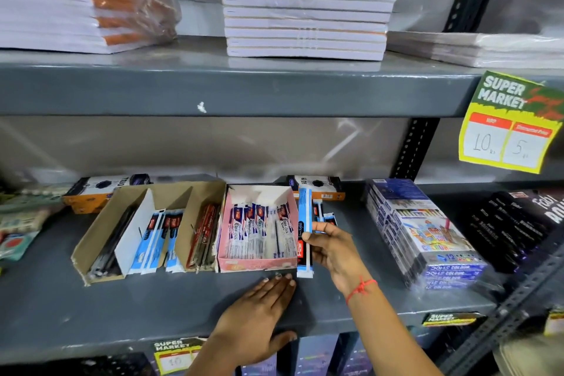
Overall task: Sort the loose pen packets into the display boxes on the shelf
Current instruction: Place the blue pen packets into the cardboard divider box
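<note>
**Packet held beside pink box**

Shelf (91, 308) of grey metal carries two display boxes side by side: a brown box (100, 241) with dividers at 9 o'clock and a pink box (259, 264) at centre, both holding pen packets. The right hand (331, 246) pinches a blue-and-white packet (305, 232) between thumb and fingers, on edge, touching the pink box's right wall. More loose packets (323, 217) lie behind it at 12 o'clock. The left hand (259, 314) lies flat on the shelf, fingers straight and together, gripping nothing, fingertips near the pink box's front at 6 o'clock. Marker packs (427, 235) sit at 3 o'clock.
</note>
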Available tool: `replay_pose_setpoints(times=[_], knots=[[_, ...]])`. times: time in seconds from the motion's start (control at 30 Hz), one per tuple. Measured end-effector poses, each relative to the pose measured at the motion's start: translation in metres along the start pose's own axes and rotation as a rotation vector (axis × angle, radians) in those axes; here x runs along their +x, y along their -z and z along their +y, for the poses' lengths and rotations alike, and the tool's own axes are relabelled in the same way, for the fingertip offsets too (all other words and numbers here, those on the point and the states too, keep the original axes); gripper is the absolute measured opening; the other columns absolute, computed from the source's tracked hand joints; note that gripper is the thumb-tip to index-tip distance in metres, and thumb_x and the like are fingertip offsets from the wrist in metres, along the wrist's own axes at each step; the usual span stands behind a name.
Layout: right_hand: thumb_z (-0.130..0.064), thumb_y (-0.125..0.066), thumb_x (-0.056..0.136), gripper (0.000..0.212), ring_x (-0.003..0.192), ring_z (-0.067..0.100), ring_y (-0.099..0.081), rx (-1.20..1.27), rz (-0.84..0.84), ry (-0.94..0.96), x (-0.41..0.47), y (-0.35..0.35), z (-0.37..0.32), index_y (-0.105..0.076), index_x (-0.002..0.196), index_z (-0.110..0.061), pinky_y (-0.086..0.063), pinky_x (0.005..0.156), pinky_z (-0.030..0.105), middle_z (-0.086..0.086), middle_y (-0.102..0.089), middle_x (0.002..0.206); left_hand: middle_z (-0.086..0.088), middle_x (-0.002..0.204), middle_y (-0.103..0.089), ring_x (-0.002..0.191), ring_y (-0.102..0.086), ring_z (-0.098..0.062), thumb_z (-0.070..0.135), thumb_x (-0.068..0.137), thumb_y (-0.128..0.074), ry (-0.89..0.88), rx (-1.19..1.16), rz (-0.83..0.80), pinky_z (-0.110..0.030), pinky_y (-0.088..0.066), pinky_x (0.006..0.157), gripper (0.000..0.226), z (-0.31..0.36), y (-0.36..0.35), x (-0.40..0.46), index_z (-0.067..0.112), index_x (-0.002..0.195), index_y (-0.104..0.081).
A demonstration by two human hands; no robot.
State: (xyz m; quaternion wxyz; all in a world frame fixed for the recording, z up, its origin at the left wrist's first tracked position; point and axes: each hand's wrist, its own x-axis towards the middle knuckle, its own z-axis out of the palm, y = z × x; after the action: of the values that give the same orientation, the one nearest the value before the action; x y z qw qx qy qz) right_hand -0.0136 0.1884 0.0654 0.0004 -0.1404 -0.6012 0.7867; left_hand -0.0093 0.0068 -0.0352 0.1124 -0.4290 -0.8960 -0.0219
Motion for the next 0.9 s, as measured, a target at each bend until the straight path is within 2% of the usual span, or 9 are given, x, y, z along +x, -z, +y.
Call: replay_pose_setpoints(times=[0.2, 0.33, 0.43, 0.53, 0.6, 0.7, 0.8, 0.87, 0.9], knots=[[0.009, -0.059, 0.081, 0.021, 0.047, 0.01, -0.061, -0.066, -0.163, 0.005, 0.001, -0.038, -0.004, -0.066, 0.074, -0.01, -0.05, 0.047, 0.019, 0.001, -0.069, 0.06, 0.008, 0.119, -0.065, 0.107, -0.061, -0.003, 0.064, 0.092, -0.007, 0.144, 0.004, -0.032, -0.018, -0.04, 0.093, 0.08, -0.002, 0.011, -0.019, 0.02, 0.118, -0.069], [0.013, -0.058, 0.081, 0.027, 0.037, 0.004, -0.06, -0.081, -0.239, -0.027, 0.005, -0.077, -0.001, -0.063, 0.066, -0.008, -0.05, 0.043, 0.014, -0.004, -0.065, 0.043, 0.01, 0.122, -0.063, 0.108, -0.06, -0.001, 0.062, 0.094, -0.005, 0.274, 0.001, -0.059, -0.014, -0.034, 0.098, 0.079, -0.023, 0.02, -0.056, 0.022, 0.118, -0.069], [0.012, -0.057, 0.082, 0.025, 0.036, 0.005, -0.06, -0.115, -0.306, -0.057, 0.006, -0.111, 0.005, -0.063, 0.068, -0.008, -0.05, 0.042, 0.017, -0.004, -0.066, 0.042, 0.006, 0.123, -0.063, 0.11, -0.06, -0.006, 0.062, 0.096, -0.008, 0.352, -0.017, -0.084, -0.017, -0.025, 0.105, 0.079, -0.047, 0.026, -0.087, 0.017, 0.118, -0.069], [0.009, -0.059, 0.082, 0.024, 0.038, 0.003, -0.06, -0.201, -0.319, -0.073, 0.008, -0.146, 0.014, -0.063, 0.069, -0.01, -0.051, 0.043, 0.016, -0.002, -0.068, 0.052, 0.002, 0.121, -0.065, 0.108, -0.062, -0.009, 0.062, 0.097, -0.012, 0.437, -0.044, -0.059, -0.016, -0.019, 0.104, 0.078, -0.073, 0.029, -0.116, 0.014, 0.115, -0.07], [0.007, -0.061, 0.082, 0.022, 0.044, 0.0, -0.06, -0.255, -0.306, -0.066, 0.01, -0.167, 0.019, -0.062, 0.071, -0.012, -0.049, 0.045, 0.013, 0.002, -0.065, 0.066, 0.003, 0.118, -0.066, 0.105, -0.063, -0.01, 0.062, 0.097, -0.011, 0.48, -0.071, -0.028, -0.015, -0.024, 0.101, 0.078, -0.087, 0.032, -0.129, 0.015, 0.113, -0.071], [0.01, -0.059, 0.083, 0.02, 0.055, 0.006, -0.059, -0.315, -0.29, -0.062, 0.018, -0.197, 0.025, -0.063, 0.076, -0.008, -0.05, 0.045, 0.011, 0.003, -0.061, 0.07, 0.004, 0.117, -0.066, 0.104, -0.064, -0.011, 0.06, 0.098, -0.01, 0.515, -0.112, 0.004, -0.017, -0.033, 0.094, 0.078, -0.105, 0.034, -0.145, 0.016, 0.112, -0.072], [0.012, -0.058, 0.082, 0.023, 0.065, 0.019, -0.063, -0.481, -0.235, -0.023, 0.029, -0.223, 0.028, -0.067, 0.103, 0.009, -0.058, 0.062, 0.025, 0.016, -0.067, 0.082, 0.005, 0.119, -0.066, 0.106, -0.063, -0.01, 0.061, 0.097, -0.012, 0.5, -0.139, 0.049, -0.018, -0.038, 0.094, 0.076, -0.114, 0.029, -0.151, 0.017, 0.114, -0.071], [0.008, -0.057, 0.081, 0.03, 0.085, 0.031, -0.067, -0.642, -0.203, 0.001, 0.038, -0.241, 0.027, -0.063, 0.11, 0.011, -0.058, 0.083, 0.043, 0.028, -0.069, 0.1, 0.003, 0.12, -0.065, 0.106, -0.063, -0.011, 0.061, 0.097, -0.014, 0.488, -0.142, 0.104, -0.02, -0.04, 0.094, 0.075, -0.116, 0.023, -0.152, 0.016, 0.115, -0.071], [0.005, -0.056, 0.081, 0.031, 0.097, 0.035, -0.067, -0.724, -0.185, 0.007, 0.043, -0.248, 0.027, -0.063, 0.111, 0.009, -0.055, 0.09, 0.047, 0.028, -0.067, 0.109, 0.002, 0.119, -0.066, 0.106, -0.064, -0.012, 0.06, 0.097, -0.014, 0.482, -0.144, 0.131, -0.021, -0.043, 0.093, 0.075, -0.116, 0.021, -0.152, 0.014, 0.114, -0.071]])
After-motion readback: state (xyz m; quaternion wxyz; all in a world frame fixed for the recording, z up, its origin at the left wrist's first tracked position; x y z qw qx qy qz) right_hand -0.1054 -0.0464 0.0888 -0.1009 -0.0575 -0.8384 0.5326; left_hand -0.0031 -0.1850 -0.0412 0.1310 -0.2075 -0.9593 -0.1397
